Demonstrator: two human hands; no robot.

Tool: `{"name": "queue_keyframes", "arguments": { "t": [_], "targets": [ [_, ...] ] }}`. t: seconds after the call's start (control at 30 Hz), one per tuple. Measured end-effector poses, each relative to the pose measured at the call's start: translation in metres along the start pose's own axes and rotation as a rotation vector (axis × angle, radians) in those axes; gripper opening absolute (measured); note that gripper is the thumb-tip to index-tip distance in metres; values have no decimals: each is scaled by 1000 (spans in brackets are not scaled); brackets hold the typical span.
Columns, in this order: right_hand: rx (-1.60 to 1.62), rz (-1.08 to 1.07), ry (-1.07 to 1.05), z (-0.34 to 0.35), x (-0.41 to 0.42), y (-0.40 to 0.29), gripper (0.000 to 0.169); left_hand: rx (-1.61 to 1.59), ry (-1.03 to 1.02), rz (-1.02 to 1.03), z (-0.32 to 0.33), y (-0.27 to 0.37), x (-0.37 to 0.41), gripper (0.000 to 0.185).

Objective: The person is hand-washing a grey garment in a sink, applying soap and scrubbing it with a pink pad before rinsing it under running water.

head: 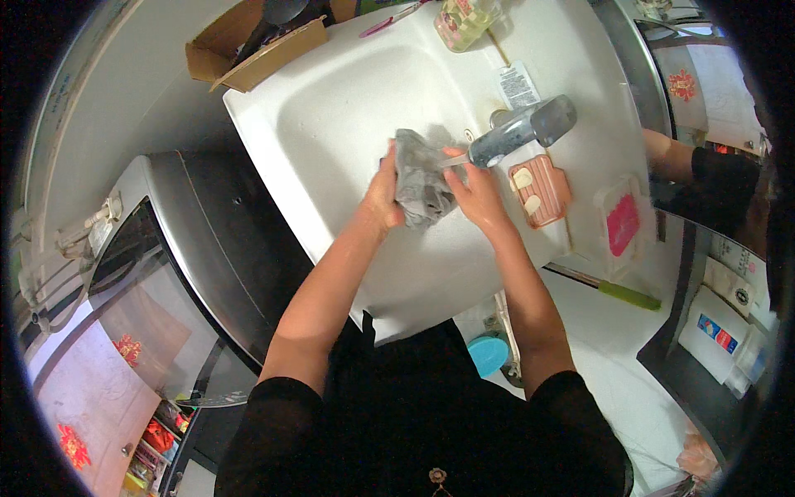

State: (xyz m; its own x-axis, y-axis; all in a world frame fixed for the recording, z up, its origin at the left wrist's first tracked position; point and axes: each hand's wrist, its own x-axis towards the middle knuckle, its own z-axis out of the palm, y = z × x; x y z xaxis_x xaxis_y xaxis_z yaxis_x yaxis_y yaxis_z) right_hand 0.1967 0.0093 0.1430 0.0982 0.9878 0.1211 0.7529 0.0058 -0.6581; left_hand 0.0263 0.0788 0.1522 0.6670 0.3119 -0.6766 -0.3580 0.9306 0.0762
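Observation:
A wet-looking grey cloth (421,183) hangs bunched over the basin of a white sink (335,105). My left hand (386,192) grips its left edge, the thumb towards me and the fingers partly behind the fabric. On the other side my right hand (475,189) holds the cloth's right edge, fingers spread under the spout. The chrome faucet (512,136) reaches in from the right, and a stream of water falls from its tip onto the cloth. Part of the basin floor is hidden behind the cloth and hands.
Right of the faucet lies a pink soap dish (540,192) with two soap pieces. A yellow-green bottle (463,25) and a pink toothbrush (391,20) are at the back rim. A cardboard box (267,59) stands at the back left, above a dark washing machine (205,217).

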Motion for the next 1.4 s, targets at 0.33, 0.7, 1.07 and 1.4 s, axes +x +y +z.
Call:
{"name": "queue_keyframes", "arguments": {
  "t": [0.33, 0.7, 1.07, 1.4],
  "targets": [
    [1190, 625, -148, -74, 43, -20, 79, 68, -53, 1, -25, -7, 5, 77],
    [1461, 709, -134, -27, 34, -43, 45, -9, -38, 36, -28, -17, 2, 67],
    [695, 443, -126, 11, -8, 13, 47, 294, -73, 29, -17, 3, -16, 50],
    [845, 653, -232, -15, 21, -1, 45, 612, 42, 292, -17, 49, -23, 46]
  ]
}}
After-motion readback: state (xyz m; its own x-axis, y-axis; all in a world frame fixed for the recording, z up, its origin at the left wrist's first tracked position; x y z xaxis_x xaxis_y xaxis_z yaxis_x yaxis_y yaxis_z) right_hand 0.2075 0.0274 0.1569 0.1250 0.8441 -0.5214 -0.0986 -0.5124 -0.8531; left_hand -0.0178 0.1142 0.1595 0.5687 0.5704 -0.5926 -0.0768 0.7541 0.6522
